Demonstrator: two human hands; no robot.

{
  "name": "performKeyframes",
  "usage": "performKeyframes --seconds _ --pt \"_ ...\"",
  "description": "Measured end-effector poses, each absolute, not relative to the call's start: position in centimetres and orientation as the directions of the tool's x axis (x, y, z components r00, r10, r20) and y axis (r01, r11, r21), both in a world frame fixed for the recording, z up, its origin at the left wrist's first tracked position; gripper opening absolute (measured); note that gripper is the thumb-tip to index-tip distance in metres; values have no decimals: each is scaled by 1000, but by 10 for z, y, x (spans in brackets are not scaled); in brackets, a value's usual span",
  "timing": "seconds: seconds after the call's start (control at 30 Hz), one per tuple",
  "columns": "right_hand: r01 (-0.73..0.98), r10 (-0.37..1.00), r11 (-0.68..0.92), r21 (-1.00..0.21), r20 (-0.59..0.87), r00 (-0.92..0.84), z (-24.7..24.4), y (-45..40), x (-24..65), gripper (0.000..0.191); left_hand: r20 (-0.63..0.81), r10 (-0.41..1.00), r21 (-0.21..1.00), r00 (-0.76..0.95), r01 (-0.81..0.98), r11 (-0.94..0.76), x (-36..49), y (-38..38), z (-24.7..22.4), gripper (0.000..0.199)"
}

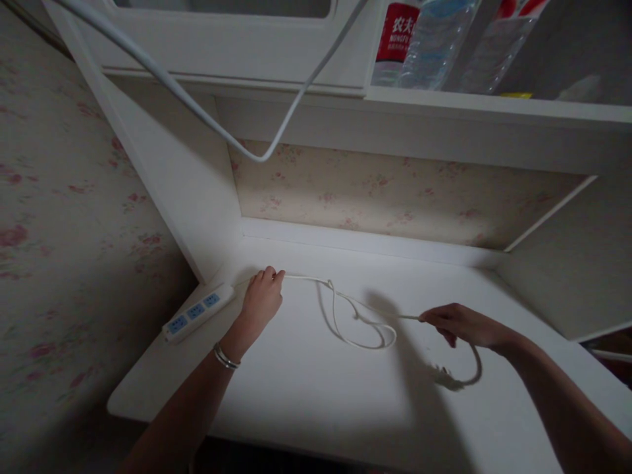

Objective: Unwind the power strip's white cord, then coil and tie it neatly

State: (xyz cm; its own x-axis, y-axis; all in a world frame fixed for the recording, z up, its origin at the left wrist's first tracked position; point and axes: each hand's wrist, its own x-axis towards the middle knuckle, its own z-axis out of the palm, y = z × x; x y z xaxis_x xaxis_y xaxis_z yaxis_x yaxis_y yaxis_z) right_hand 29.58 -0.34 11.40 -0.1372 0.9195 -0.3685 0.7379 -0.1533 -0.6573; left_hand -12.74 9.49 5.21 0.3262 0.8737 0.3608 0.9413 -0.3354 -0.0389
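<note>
Across the white desk [306,388], a thin cord [306,278] runs between two bare hands, with loose loops and a crossing in its middle stretch. The strip [198,313] lies at the desk's left end, slanting beside the side panel [195,191], its blue socket faces turned up. Just beyond the strip's far end, the left hand [264,296] is back upward, fingers curled together and pinching the cord near the thumb; a silvery bracelet [226,356] circles that wrist. The right hand [457,322], well apart on the other side, pinches the cord between thumb and forefinger, with other fingers bent beneath. From there the cord's tail bends round and down to the plug [446,377], which is blurred; it seems to hang just above the desk, though I can't be sure. Judging by this, the step in hand is handling the slack between the two grips, holding it drawn out with the loops undone only in part. Moving it further would call for gentle tension and a look at the crossing, since a hard pull could tighten it or drag the strip. Higher up, a thick cable [197,113] sags before the cabinet [237,49], and bottles [434,43] stand on the shelf [494,105].
</note>
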Motion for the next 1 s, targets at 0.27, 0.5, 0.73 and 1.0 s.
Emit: performKeyframes --seconds 0.27,0.5,0.73,1.0 --pt "605 920 -194 -772 -358 -162 107 1 272 59 461 731 -112 503 850 -515 -98 83 38 49" --pt "607 971 49 -793 -103 -214 149 -17 250 50 463 627 -151 626 753 -640 -70 101 34 46" --pt "554 980 145 -820 41 -197 176 -37 242 36 383 489 -145 784 574 -806 -66 114 35 42" --pt "537 995 90 -839 100 -9 191 -46 235 39 303 458 -57 835 496 -866 -64 117 46 24"
